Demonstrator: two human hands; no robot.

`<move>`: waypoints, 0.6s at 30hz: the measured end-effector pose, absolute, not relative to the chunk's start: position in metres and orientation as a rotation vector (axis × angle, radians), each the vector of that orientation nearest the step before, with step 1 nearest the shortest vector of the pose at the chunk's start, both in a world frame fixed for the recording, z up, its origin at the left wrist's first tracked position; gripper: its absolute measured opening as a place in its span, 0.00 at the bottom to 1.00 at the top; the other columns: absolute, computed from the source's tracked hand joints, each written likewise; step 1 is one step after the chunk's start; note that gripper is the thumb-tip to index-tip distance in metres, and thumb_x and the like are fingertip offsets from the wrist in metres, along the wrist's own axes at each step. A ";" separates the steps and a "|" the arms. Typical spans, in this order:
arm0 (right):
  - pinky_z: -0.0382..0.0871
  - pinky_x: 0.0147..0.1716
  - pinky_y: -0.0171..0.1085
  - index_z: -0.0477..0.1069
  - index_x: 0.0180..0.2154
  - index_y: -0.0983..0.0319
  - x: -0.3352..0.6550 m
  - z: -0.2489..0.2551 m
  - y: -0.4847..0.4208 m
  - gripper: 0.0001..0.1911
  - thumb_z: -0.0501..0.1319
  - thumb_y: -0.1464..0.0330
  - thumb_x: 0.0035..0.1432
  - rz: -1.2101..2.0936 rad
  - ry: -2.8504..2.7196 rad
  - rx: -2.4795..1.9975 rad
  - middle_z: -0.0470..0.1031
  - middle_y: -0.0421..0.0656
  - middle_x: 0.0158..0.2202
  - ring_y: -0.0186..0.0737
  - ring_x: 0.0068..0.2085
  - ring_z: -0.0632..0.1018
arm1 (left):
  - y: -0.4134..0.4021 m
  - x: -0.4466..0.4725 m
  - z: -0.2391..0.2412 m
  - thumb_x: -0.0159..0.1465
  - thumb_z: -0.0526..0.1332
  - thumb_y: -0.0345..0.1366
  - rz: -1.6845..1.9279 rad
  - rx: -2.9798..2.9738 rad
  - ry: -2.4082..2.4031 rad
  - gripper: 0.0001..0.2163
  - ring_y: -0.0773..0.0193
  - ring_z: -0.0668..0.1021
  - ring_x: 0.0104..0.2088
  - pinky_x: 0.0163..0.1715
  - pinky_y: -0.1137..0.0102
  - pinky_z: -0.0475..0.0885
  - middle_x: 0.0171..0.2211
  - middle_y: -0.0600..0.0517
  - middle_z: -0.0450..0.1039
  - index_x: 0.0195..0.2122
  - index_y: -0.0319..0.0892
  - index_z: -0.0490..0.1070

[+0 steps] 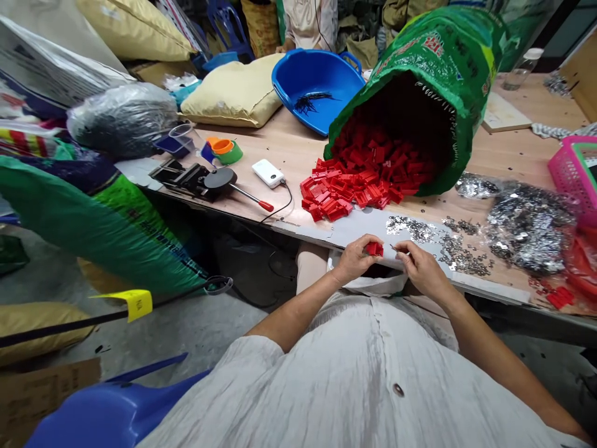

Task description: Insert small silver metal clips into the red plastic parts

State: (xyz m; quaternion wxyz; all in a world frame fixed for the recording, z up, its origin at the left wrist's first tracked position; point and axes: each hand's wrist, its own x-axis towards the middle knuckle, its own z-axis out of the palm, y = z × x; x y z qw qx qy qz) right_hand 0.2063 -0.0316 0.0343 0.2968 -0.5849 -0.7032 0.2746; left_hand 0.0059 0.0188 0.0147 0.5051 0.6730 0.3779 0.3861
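Between the fingers of my left hand [356, 260] is a small red plastic part [374, 249], held just off the table's front edge. My right hand [420, 266] pinches a small metal piece [394, 247] close beside it; the two pieces are apart. Beyond my hands, a heap of red plastic parts [333, 190] spills from the mouth of a green woven sack [476, 112] lying on its side. Loose small metal pieces [461, 252] are scattered on the table, right of the heap. An open white bag [373, 285] sits in my lap under my hands.
A hand press with a red-tipped lever [221, 180] and a white power bank [268, 173] stand to the left on the table [261, 140]. Behind are a blue basin [321, 74] and a cream sack [233, 93]. Bagged metal pieces [529, 227] and a pink basket [571, 171] are rightward.
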 end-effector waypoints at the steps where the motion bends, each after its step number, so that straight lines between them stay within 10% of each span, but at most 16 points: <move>1: 0.69 0.38 0.40 0.68 0.47 0.58 0.206 0.036 -0.035 0.12 0.51 0.64 0.66 0.788 -1.866 -1.532 0.79 0.45 0.39 0.42 0.38 0.78 | 0.016 0.006 0.017 0.54 0.69 0.34 0.971 1.534 0.898 0.15 0.64 0.75 0.39 0.43 0.71 0.68 0.40 0.51 0.75 0.42 0.43 0.73; 8: 0.69 0.36 0.36 0.58 0.63 0.56 0.191 0.051 -0.050 0.23 0.50 0.62 0.68 1.004 -1.946 -1.385 0.76 0.37 0.27 0.37 0.29 0.75 | -0.005 0.011 0.035 0.56 0.70 0.44 0.985 0.708 0.687 0.16 0.67 0.78 0.33 0.42 0.70 0.70 0.31 0.53 0.75 0.31 0.40 0.66; 18: 0.69 0.33 0.37 0.72 0.50 0.56 0.184 0.047 -0.054 0.17 0.50 0.58 0.68 0.725 -1.871 -1.433 0.79 0.41 0.33 0.41 0.32 0.79 | -0.025 0.017 0.041 0.60 0.68 0.37 0.906 0.316 0.569 0.10 0.63 0.81 0.35 0.51 0.64 0.72 0.30 0.50 0.76 0.29 0.38 0.68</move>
